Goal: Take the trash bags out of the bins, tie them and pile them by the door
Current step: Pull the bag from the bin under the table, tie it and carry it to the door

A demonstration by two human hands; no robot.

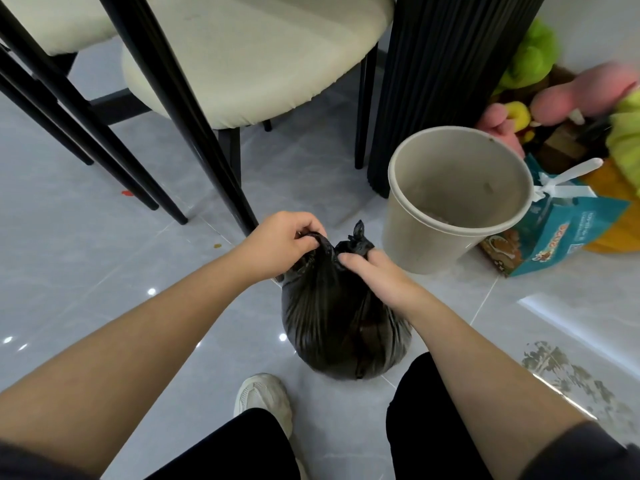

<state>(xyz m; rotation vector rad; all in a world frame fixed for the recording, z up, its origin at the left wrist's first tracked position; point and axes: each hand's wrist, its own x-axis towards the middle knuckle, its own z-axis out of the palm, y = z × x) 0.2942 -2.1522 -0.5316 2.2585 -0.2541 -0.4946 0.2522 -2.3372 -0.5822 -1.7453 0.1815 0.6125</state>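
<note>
- Fingers [304,233] of the left hand [277,242], in the head view, are curled tight round one gathered ear of the bag [339,327] mouth, on the side away from the bin [415,244].
- The right hand [377,275] pinches the other ear between thumb and fingertips on the bin's side. That ear's twisted tip sticks up above the grip.
- The bag stands upright on the floor [104,271], neck up, just beside the bin and nearer the person than it. It looks apart from the bin wall.
- The bin shows no liner inside, so this bag appears to be already out.
- The two ears lie on a line running toward and away from the bin, almost touching over the bag's middle.
- Judgement: the step in hand is the tie, and no finished knot shows. Both hands are already at the neck, neither nearer. The coming move turns on crossing the ear on the bin's side over the far one, then pulling them apart along that same line.
- No door is in sight.
</note>
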